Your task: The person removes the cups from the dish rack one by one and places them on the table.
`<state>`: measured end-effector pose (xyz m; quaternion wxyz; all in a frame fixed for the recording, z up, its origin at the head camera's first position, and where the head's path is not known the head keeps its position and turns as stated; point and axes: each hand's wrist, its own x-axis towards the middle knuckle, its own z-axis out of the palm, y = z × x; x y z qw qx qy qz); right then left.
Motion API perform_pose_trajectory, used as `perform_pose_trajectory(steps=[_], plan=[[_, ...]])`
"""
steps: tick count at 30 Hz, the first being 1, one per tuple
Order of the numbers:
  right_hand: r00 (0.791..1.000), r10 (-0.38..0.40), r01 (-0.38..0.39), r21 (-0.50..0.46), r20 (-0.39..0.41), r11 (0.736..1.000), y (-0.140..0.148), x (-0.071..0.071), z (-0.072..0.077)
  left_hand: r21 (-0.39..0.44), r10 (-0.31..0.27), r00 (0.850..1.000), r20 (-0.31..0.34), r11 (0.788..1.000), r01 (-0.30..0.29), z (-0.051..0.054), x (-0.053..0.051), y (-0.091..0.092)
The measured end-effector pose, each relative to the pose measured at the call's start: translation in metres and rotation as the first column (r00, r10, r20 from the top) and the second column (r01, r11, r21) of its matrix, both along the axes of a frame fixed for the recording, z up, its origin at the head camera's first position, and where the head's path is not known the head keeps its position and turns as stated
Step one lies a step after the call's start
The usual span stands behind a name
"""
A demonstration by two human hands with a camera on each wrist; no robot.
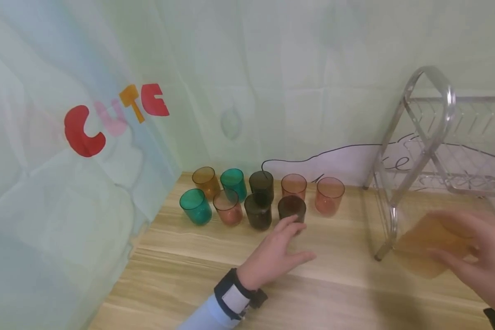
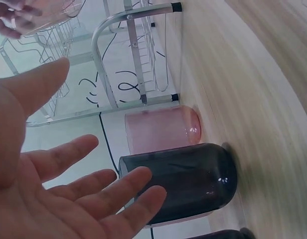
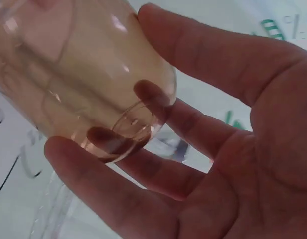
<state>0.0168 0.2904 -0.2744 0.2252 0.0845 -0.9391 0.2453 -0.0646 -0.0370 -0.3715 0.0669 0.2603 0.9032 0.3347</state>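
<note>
An amber tumbler (image 1: 426, 250) is in my right hand (image 1: 484, 261), blurred in the head view, low beside the metal rack. The right wrist view shows the thumb and fingers (image 3: 108, 184) around the bottom end of this see-through tumbler (image 3: 93, 74). Over the wood table, my left hand (image 1: 274, 256) has its fingers spread and holds nothing. Its fingertips come in front of a dark grey tumbler (image 1: 292, 208); whether they touch it I cannot tell. In the left wrist view the palm faces that dark tumbler (image 2: 193, 179), with a pink tumbler (image 2: 158, 129) behind.
Two rows of tumblers stand along the back wall, among them teal (image 1: 195, 208), amber (image 1: 205, 181), dark grey (image 1: 258, 213) and pink (image 1: 329, 197) ones. At the right stands a chrome wire rack (image 1: 431, 151). A cloth with coloured letters (image 1: 84, 133) hangs at the left.
</note>
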Motion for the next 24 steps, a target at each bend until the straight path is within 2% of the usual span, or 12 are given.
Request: perform_pose_trajectory(steps=[3, 5, 9, 13, 16, 18, 21, 23, 24], plan=[[1.0, 0.004, -0.005, 0.042, 0.007, 0.999, -0.018, 0.003, 0.013, 0.01, 0.013, 1.0, 0.002, 1.0, -0.013, 0.0, -0.001, -0.001], [1.0, 0.016, -0.016, 0.036, 0.014, 0.999, -0.03, 0.003, 0.021, 0.011, 0.017, 1.0, 0.005, 1.0, -0.017, 0.001, -0.002, -0.002], [0.998, 0.059, -0.059, -0.031, 0.021, 0.998, -0.051, -0.002, 0.031, 0.024, 0.018, 1.0, 0.012, 1.0, -0.018, 0.003, -0.003, -0.002], [0.994, 0.094, -0.084, -0.146, 0.064, 0.986, -0.068, -0.011, 0.03, 0.071, 0.021, 1.0, 0.008, 0.997, -0.021, 0.006, -0.001, -0.004], [0.993, 0.118, -0.11, -0.198, 0.028, 0.974, -0.08, -0.018, 0.023, 0.187, 0.032, 0.999, 0.038, 0.982, -0.039, 0.01, -0.001, -0.006], [0.991, 0.132, -0.132, -0.221, -0.011, 0.966, -0.088, -0.022, 0.017, 0.308, 0.039, 0.994, 0.099, 0.949, -0.068, 0.013, -0.002, -0.007], [0.988, 0.144, -0.155, -0.223, -0.064, 0.962, -0.097, -0.027, 0.009, 0.467, 0.052, 0.98, 0.191, 0.874, -0.138, 0.017, -0.004, -0.008], [0.988, 0.141, -0.152, -0.243, -0.061, 0.958, -0.102, -0.031, 0.004, 0.538, 0.056, 0.966, 0.254, 0.821, -0.189, 0.029, -0.004, -0.008], [0.989, 0.138, -0.148, -0.254, -0.055, 0.956, -0.104, -0.033, 0.002, 0.564, 0.055, 0.958, 0.28, 0.798, -0.211, 0.031, -0.005, -0.008]])
